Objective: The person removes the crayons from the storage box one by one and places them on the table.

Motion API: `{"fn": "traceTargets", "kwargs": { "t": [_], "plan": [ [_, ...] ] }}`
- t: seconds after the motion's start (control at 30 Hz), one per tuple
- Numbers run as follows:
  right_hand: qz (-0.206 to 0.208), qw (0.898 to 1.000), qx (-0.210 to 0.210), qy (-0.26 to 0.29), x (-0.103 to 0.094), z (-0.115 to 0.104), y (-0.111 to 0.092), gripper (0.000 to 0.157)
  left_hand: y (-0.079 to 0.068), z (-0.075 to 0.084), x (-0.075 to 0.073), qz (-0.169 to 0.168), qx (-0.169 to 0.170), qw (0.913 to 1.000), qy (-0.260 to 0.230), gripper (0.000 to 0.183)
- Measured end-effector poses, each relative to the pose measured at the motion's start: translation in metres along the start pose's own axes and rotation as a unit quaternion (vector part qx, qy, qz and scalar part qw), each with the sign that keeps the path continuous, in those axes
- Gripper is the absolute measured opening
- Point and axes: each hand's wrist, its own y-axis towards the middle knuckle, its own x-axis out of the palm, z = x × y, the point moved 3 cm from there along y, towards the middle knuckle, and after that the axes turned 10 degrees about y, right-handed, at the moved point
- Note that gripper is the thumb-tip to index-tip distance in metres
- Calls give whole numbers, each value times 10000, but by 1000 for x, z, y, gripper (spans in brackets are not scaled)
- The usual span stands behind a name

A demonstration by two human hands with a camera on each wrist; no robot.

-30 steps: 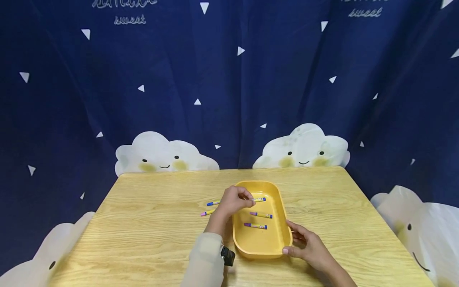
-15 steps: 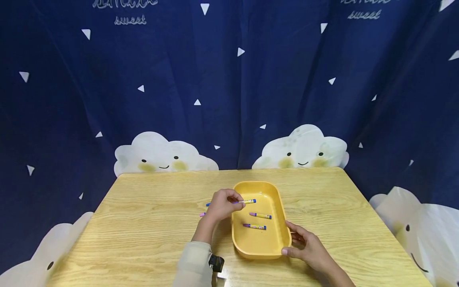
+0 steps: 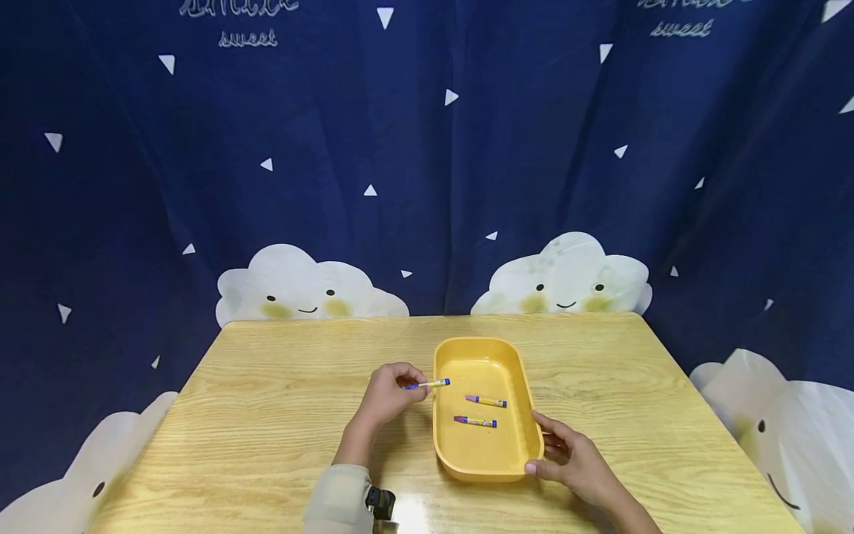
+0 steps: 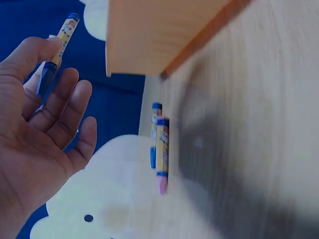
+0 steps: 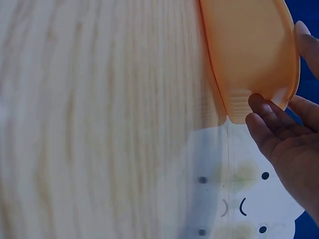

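The left hand point(image 3: 389, 393) pinches a blue crayon point(image 3: 435, 383) between thumb and index finger, its remaining fingers loosely bent and apart; the crayon's blue butt juts out over the left rim of the tray point(image 3: 475, 454). The right hand point(image 3: 572, 461) touches the tray's near right corner, thumb and index spread, fingers relaxed. Inside lie 2 crayons, 1 mauve point(image 3: 490, 402) and 1 purple point(image 3: 480, 422). On the table point(image 3: 280, 415), 1 pink crayon point(image 4: 162, 149) lies beside 1 second blue crayon point(image 4: 153, 132). Wrapper print is illegible; the curtain point(image 3: 347, 111) reads "sweet" 2 times.
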Motion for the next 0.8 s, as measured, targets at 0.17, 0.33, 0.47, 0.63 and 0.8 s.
{"fn": "traceTargets", "kwargs": {
  "t": [0.17, 0.33, 0.47, 0.63, 0.8],
  "plan": [
    [1, 10000, -38, -29, 0, 1, -1, 78, -13, 8, -10, -73, -18, 9995, -292, 9],
    [38, 10000, -72, -47, 0, 1, 0, 78, -23, 3, -18, -190, -408, 9982, -398, 10],
    [75, 10000, -27, 6, 0, 0, 0, 78, -29, -8, -23, -200, -599, 9973, -382, 10],
    [133, 9999, 1, -58, 0, 0, 1, 79, -35, -21, -28, -225, -836, 9956, -361, 10],
    [117, 9998, -79, -140, 1, -2, 1, 79, -34, -51, -26, -197, -921, 9950, -325, 13]
  ]
}}
